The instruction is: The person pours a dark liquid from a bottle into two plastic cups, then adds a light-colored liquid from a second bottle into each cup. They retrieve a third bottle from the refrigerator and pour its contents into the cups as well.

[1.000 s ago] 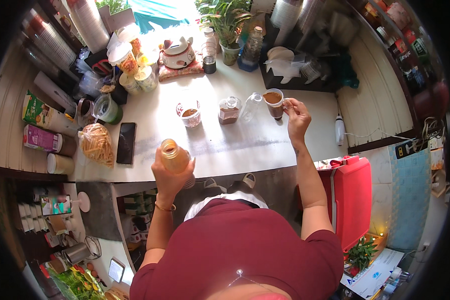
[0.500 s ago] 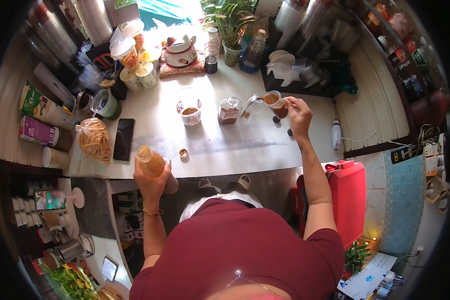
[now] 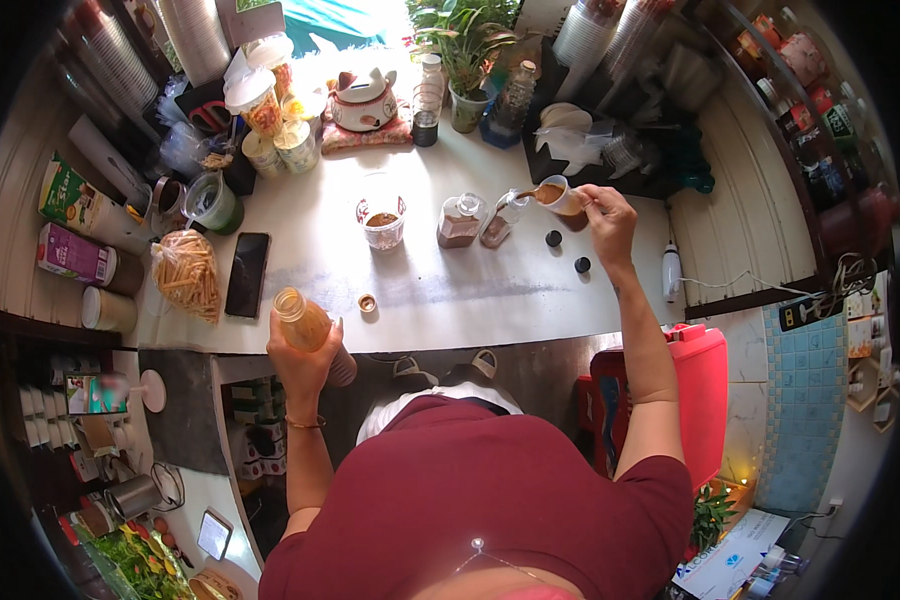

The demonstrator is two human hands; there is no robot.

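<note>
- The left hand [image 3: 305, 365] is clenched around an open bottle of orange liquid [image 3: 303, 322], held upright over the counter's near edge so nothing spills; its small cap [image 3: 368, 303] lies just beside it on the counter [image 3: 450, 290].
- The right hand [image 3: 610, 215] pinches a small white cup [image 3: 560, 195], tipped leftward so brown liquid runs into a clear bottle [image 3: 498, 220] near the counter's middle.
- A squat jar [image 3: 460, 222] stands touching that bottle; a plastic cup of brown drink [image 3: 382, 222] sits further left.
- Two dark caps [image 3: 567, 252] lie toward the right edge, set aside.
</note>
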